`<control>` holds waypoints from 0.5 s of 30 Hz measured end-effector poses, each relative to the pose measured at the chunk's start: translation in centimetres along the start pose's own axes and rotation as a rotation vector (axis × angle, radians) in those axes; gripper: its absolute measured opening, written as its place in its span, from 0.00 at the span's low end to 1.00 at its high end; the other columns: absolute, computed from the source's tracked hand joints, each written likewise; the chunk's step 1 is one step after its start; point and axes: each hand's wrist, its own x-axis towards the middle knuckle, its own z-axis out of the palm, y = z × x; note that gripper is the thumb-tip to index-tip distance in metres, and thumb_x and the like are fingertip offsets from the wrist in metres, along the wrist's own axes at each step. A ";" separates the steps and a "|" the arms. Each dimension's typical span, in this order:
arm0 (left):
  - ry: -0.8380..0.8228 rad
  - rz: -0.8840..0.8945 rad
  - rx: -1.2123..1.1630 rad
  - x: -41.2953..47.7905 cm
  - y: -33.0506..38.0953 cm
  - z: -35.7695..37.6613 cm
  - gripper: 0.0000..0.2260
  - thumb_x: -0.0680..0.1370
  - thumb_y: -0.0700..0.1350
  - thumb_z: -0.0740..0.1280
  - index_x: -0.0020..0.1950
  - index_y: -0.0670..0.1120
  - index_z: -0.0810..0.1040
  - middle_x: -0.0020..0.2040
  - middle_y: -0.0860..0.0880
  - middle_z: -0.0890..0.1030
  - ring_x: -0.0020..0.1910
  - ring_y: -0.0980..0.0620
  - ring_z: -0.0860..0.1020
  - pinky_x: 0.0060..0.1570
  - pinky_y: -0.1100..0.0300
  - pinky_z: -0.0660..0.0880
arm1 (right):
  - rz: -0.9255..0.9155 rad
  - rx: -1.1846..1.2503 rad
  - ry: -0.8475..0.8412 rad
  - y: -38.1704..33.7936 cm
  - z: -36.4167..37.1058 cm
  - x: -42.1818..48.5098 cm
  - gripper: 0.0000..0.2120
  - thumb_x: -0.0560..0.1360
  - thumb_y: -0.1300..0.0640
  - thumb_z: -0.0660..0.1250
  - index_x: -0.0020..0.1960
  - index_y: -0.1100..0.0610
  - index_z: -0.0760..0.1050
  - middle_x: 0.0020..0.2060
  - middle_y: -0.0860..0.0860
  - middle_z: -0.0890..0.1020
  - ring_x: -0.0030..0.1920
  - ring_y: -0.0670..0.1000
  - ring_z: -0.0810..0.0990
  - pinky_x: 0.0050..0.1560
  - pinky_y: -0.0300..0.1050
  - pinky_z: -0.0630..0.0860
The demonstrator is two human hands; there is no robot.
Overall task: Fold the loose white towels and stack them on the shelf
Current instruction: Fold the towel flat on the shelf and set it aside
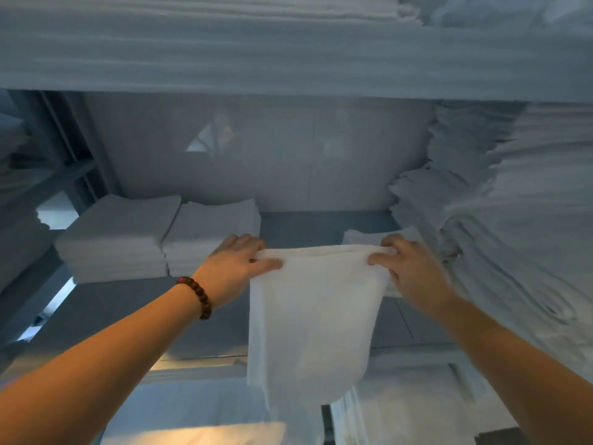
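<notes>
Both hands pinch the top edge of a white towel [311, 316], the left hand [236, 268] at one corner and the right hand [412, 271] at the other. Their fingers [268, 264] curl round the cloth, which hangs below them in front of the shelf [314, 224]. Two folded stacks [128, 242] sit just left of the left fingers, and a tall ragged pile [519, 220] rises right of the right fingers.

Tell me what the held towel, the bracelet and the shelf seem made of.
Towel: thin soft cloth, probably cotton; it hangs limp, slightly translucent. Bracelet: glossy reddish-brown round beads, likely polished wood. Shelf: smooth matte grey surface, maybe painted metal or laminate.
</notes>
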 end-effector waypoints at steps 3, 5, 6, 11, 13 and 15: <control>-0.085 -0.129 -0.011 2.2 -0.8 1.9 0.22 0.76 0.39 0.61 0.66 0.60 0.68 0.50 0.50 0.73 0.49 0.47 0.71 0.53 0.49 0.73 | 0.047 -0.018 0.004 1.5 0.5 2.3 0.13 0.72 0.54 0.67 0.57 0.51 0.79 0.54 0.54 0.76 0.50 0.52 0.74 0.49 0.44 0.72; -0.111 -0.029 0.135 3.4 -1.8 3.4 0.36 0.69 0.31 0.63 0.71 0.58 0.64 0.49 0.45 0.75 0.46 0.44 0.73 0.50 0.50 0.73 | -0.094 -0.127 0.076 2.1 1.8 4.1 0.21 0.59 0.68 0.75 0.50 0.54 0.83 0.46 0.61 0.81 0.40 0.61 0.80 0.42 0.51 0.78; -0.124 0.013 0.224 3.8 -2.6 4.1 0.40 0.64 0.28 0.65 0.72 0.57 0.63 0.47 0.43 0.76 0.43 0.43 0.74 0.48 0.50 0.72 | -0.161 -0.206 0.077 2.6 2.3 4.8 0.26 0.52 0.70 0.77 0.48 0.54 0.84 0.43 0.61 0.82 0.37 0.61 0.81 0.41 0.50 0.78; -0.193 0.065 0.374 6.1 -5.8 8.0 0.39 0.64 0.30 0.66 0.72 0.56 0.65 0.45 0.42 0.77 0.40 0.44 0.75 0.47 0.52 0.72 | -0.260 -0.369 -0.017 3.9 6.0 9.8 0.28 0.57 0.68 0.71 0.54 0.49 0.82 0.42 0.59 0.81 0.34 0.59 0.80 0.41 0.48 0.78; -0.286 0.058 0.407 6.8 -7.6 10.7 0.36 0.72 0.32 0.61 0.75 0.58 0.55 0.54 0.41 0.74 0.48 0.44 0.74 0.55 0.51 0.67 | -0.270 -0.366 -0.113 4.4 8.1 11.8 0.31 0.64 0.69 0.68 0.63 0.48 0.76 0.52 0.64 0.78 0.44 0.62 0.80 0.52 0.53 0.75; -0.385 0.011 0.419 7.9 -9.3 13.6 0.32 0.78 0.36 0.53 0.75 0.60 0.45 0.61 0.41 0.69 0.55 0.44 0.69 0.60 0.50 0.61 | -0.226 -0.397 -0.152 5.6 11.2 14.0 0.32 0.73 0.67 0.60 0.72 0.44 0.63 0.64 0.62 0.70 0.59 0.60 0.74 0.64 0.53 0.65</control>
